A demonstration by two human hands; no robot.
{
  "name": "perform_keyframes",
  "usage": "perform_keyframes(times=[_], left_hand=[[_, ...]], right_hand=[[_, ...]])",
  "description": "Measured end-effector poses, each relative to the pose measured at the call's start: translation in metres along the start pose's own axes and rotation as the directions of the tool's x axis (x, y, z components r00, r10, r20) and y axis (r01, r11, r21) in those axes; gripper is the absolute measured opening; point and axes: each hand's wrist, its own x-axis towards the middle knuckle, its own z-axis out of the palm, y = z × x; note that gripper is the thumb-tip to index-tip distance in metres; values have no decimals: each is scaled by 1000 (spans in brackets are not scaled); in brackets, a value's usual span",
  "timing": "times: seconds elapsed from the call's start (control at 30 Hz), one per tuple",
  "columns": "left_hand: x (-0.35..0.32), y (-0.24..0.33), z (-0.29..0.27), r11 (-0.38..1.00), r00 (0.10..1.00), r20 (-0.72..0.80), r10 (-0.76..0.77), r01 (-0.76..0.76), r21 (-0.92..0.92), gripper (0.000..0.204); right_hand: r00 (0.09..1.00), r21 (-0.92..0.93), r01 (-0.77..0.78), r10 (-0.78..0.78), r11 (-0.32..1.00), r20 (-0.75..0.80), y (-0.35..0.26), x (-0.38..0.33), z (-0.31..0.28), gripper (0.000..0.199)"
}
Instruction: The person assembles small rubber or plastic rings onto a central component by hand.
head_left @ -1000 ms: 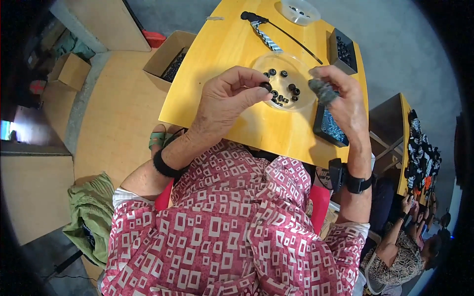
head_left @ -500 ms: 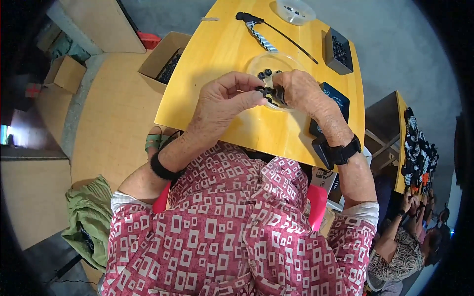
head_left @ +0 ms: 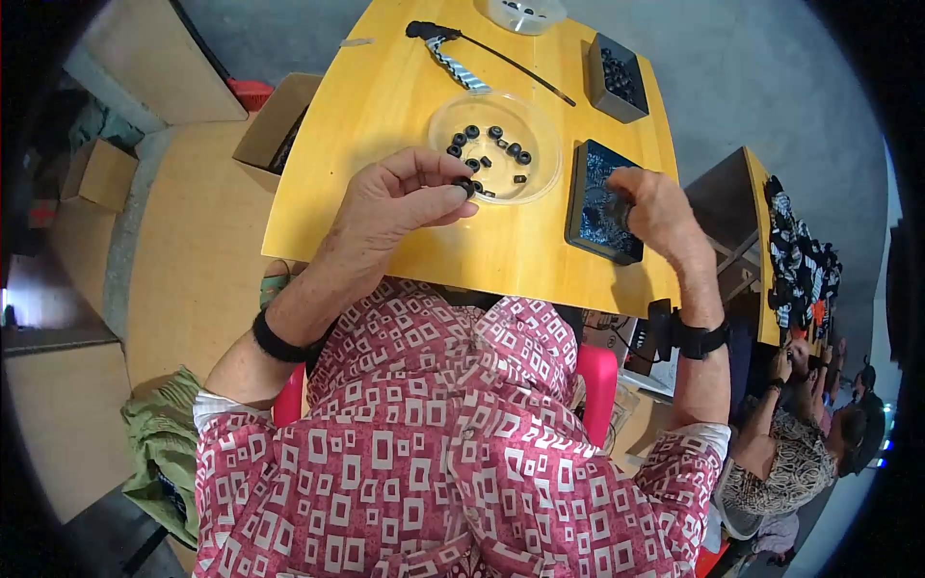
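My left hand (head_left: 400, 202) pinches a small black ring-shaped piece (head_left: 464, 187) between thumb and fingertips, at the near left rim of a round clear tub (head_left: 553, 173). Inside the tub lie several black rings (head_left: 495, 132) and smaller dark bits. My right hand (head_left: 657, 214) is over a dark rectangular tray (head_left: 581, 197) holding many small shiny pieces (head_left: 599, 207). Its fingers are curled together at the tray's right side, and whatever they grip is hidden.
A grey box of black pieces (head_left: 617, 82) and a clear bowl (head_left: 525, 17) stand farther back on the yellow table (head_left: 385, 91). A black rod with a striped strap (head_left: 515, 63) lies behind the tub. Cartons (head_left: 270, 125) stand at left; another person (head_left: 785, 462) sits at right.
My right hand has moved right, from above the tub to the dark tray. My left hand still pinches the black ring. The whole view has shifted, with the table appearing farther left.
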Motion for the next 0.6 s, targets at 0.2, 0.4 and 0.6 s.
perform_keyframes(times=[0.2, 0.4, 0.6], left_hand=[[-2, 7, 6, 1000, 1000, 14, -11, 11, -13, 21], [-4, 7, 7, 999, 1000, -4, -22, 22, -24, 21], [-1, 6, 18, 996, 996, 25, -84, 84, -12, 21]], right_hand=[[998, -31, 42, -44, 999, -53, 4, -1, 34, 26], [995, 109, 25, -14, 994, -99, 14, -8, 33, 25], [978, 689, -34, 165, 724, -124, 31, -10, 44, 17]])
